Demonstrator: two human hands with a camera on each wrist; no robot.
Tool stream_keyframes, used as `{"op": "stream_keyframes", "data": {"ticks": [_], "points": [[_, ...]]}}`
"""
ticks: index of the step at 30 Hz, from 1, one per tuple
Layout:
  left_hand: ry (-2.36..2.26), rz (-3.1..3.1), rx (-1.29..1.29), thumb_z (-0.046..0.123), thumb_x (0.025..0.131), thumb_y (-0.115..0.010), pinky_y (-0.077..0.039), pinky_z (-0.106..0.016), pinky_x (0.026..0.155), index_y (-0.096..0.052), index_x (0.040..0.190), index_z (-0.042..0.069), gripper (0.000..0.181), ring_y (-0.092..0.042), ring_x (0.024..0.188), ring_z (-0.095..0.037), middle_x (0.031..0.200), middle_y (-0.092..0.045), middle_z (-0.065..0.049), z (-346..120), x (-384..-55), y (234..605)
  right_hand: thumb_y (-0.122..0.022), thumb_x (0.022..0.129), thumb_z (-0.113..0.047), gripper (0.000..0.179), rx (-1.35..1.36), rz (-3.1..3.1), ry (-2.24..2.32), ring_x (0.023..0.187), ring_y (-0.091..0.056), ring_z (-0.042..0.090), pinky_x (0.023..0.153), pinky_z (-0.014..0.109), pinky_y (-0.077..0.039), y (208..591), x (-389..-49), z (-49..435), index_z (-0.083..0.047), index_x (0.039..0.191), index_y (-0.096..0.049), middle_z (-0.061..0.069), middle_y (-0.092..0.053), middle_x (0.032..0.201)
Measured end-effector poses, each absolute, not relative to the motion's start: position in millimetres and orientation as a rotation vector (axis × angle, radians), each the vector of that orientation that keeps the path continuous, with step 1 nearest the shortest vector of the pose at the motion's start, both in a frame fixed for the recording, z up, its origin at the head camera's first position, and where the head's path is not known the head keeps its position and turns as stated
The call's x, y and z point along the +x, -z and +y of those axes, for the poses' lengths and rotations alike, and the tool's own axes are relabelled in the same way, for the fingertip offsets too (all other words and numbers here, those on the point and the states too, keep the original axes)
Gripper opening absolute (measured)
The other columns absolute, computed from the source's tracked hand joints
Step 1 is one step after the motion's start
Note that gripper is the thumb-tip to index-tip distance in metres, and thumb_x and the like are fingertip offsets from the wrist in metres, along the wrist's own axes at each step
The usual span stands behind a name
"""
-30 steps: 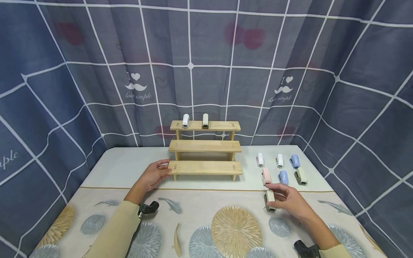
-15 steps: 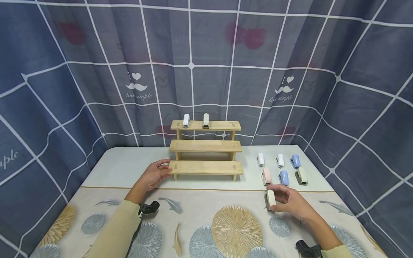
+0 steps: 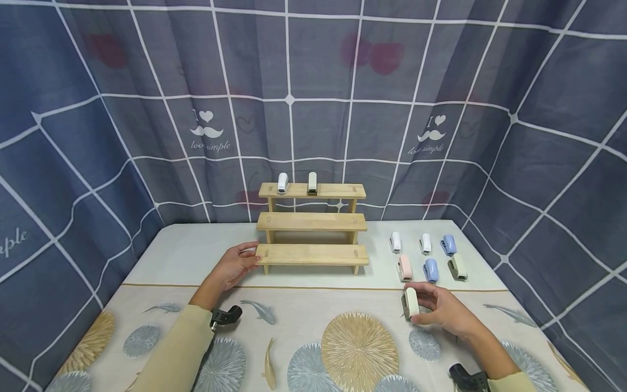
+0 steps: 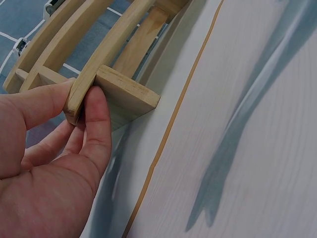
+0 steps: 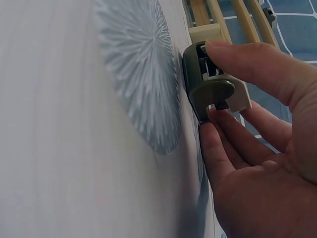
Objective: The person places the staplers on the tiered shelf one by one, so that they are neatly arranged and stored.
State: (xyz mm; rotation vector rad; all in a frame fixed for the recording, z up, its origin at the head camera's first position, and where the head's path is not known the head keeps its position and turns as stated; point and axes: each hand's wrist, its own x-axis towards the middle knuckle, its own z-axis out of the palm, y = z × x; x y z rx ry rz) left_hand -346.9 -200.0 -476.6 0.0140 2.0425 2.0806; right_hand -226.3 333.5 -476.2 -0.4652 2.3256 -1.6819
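Head view, left grip [image 3: 232, 269]: left arm [image 3: 171, 348] extended from lower left, pinching the wooden rack [image 3: 313, 254] by its lowest tier's left end.
Head view, right grip [image 3: 442, 308]: right arm [image 3: 490, 348] angled inward, grasping the cream stapler [image 3: 410, 303] at the near part of the desk [image 3: 343, 299].
Left wrist view, tier end: between thumb and fingers.
Right wrist view, cream stapler: thumb opposite the fingers.

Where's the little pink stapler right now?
In the head view, the pink stapler sits right of the wooden rack, beside a blue stapler and just beyond the right hand.
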Motion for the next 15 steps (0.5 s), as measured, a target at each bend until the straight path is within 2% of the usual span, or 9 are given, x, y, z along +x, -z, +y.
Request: {"op": "stream_keyframes", "data": {"ticks": [2, 6, 7, 9, 13, 15], "points": [[-2.087, 2.036, 0.013, -0.006, 0.097, -0.061, -0.061, -0.021, 0.08, -0.035, 0.154, -0.006, 0.063, -0.069, 0.088, -0.006, 0.106, -0.066, 0.0, -199.9, -347.2, 476.4, -0.085, 0.078, 0.0, 0.083, -0.469, 2.336, 1.67, 0.121, -0.063, 0.007, 0.096, 0.017, -0.055, 475.8, -226.3, 333.6, 0.016, 0.145, -0.04, 0.042, -0.035, 0.151], [-2.098, 2.022, 0.021, -0.007, 0.097, -0.062, -0.061, -0.022, 0.081, -0.035, 0.154, -0.007, 0.063, -0.069, 0.088, -0.007, 0.107, -0.066, -0.002, -199.4, -347.1, 476.2, -0.086, 0.077, -0.003, 0.082, -0.469, 2.392, 1.622, 0.127, -0.062, 0.031, 0.096, 0.016, -0.054, 476.9, -227.4, 333.6, 0.014, 0.144, -0.042, 0.04, -0.039, 0.15], [-2.097, 2.021, 0.024, -0.007, 0.097, -0.062, -0.061, -0.022, 0.081, -0.034, 0.154, -0.007, 0.064, -0.069, 0.088, -0.006, 0.107, -0.066, -0.002, -199.2, -346.9, 476.1, -0.087, 0.077, -0.004, 0.082, -0.461, 2.403, 1.615, 0.127, -0.062, 0.033, 0.096, 0.016, -0.054, 477.8, -227.6, 333.7, 0.014, 0.144, -0.044, 0.039, -0.04, 0.15], [-2.1, 2.015, 0.035, -0.007, 0.097, -0.062, -0.061, -0.022, 0.081, -0.033, 0.154, -0.008, 0.065, -0.069, 0.089, -0.007, 0.108, -0.066, -0.003, -199.3, -346.1, 476.0, -0.087, 0.077, -0.004, 0.08, -0.456, 2.413, 1.611, 0.125, -0.064, 0.028, 0.096, 0.016, -0.054, 479.6, -227.9, 334.1, 0.012, 0.144, -0.045, 0.038, -0.041, 0.15], [-2.089, 2.023, 0.014, -0.007, 0.096, -0.062, -0.061, -0.022, 0.082, -0.035, 0.154, -0.007, 0.064, -0.069, 0.089, -0.006, 0.108, -0.066, -0.001, -198.9, -345.7, 476.1, -0.086, 0.078, -0.005, 0.08, -0.442, 2.412, 1.617, 0.118, -0.065, 0.006, 0.095, 0.016, -0.055, 481.8, -227.4, 334.7, 0.011, 0.145, -0.045, 0.037, -0.043, 0.15], [-2.091, 2.021, 0.014, -0.007, 0.096, -0.062, -0.061, -0.023, 0.082, -0.035, 0.154, -0.007, 0.063, -0.069, 0.089, -0.007, 0.109, -0.066, -0.002, -199.1, -345.6, 476.4, -0.086, 0.079, -0.006, 0.08, -0.447, 2.418, 1.609, 0.12, -0.065, 0.011, 0.096, 0.016, -0.055, 481.4, -227.2, 334.3, 0.012, 0.145, -0.045, 0.037, -0.043, 0.15]]}}
